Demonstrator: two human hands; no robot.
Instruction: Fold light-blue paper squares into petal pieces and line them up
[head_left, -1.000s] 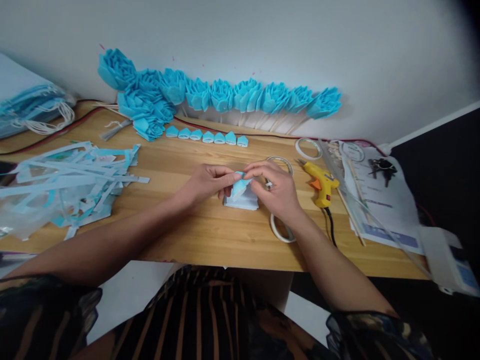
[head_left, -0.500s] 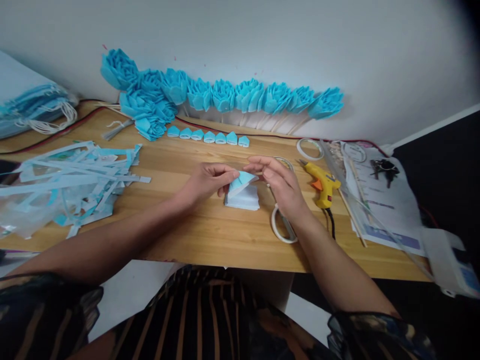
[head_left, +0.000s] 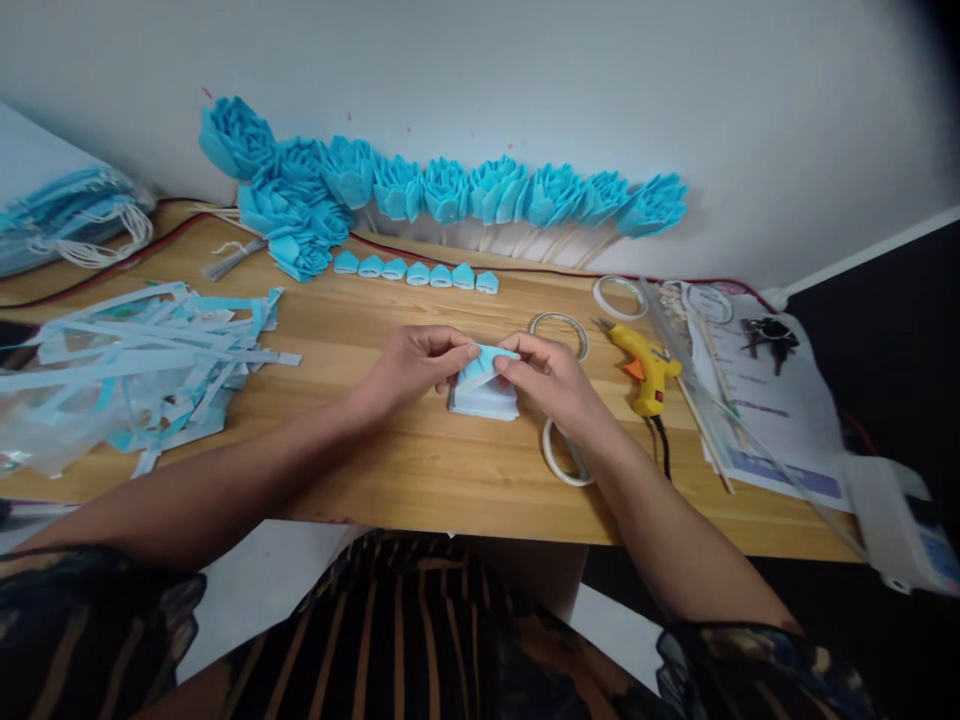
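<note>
A small piece of blue and white fabric (head_left: 484,365), partly folded, is pinched at both ends. My left hand (head_left: 422,368) closes on its left end between thumb and fingers. On the opposite end, the thumb and fingers of my right hand (head_left: 551,375) are pressed together. Just below the held piece lies a stack of pale fabric squares (head_left: 484,402) on the table. Several folded blue petals (head_left: 418,273) stand in a row farther back. The undersides of my fingers are hidden.
Blue fabric flowers (head_left: 446,190) on sticks lean along the wall. Fabric scraps (head_left: 165,350) cover the table's left part. To the right are a yellow glue gun (head_left: 646,372), scissors (head_left: 562,465), a tape roll (head_left: 619,298) and keys (head_left: 772,332) on a paper sheet (head_left: 810,440).
My right hand has moved slightly left and closed its fingers on the fabric's right end, folding that corner flatter. My left hand has stayed in place.
</note>
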